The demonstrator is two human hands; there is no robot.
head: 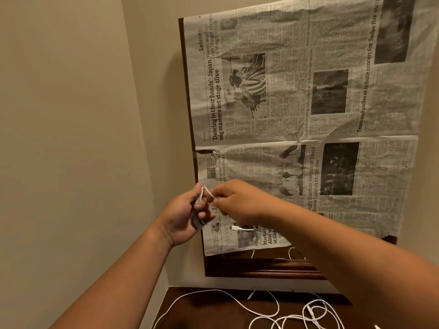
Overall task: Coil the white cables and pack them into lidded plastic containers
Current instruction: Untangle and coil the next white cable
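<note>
- left forearm was bare from wrist to the frame edge.
- right forearm was bare along all its visible length.
- left grip and right grip were bare as well.

We are holding both bare forearms up from the lower edge of the frame toward its centre, where the two hands are meeting. Our left hand, palm turned toward the right of the frame, is curling its fingers round a small coil of white cable. Our right hand, its back facing us, is pinching a strand of that cable between thumb and forefinger, just beside the left fingertips.
</note>
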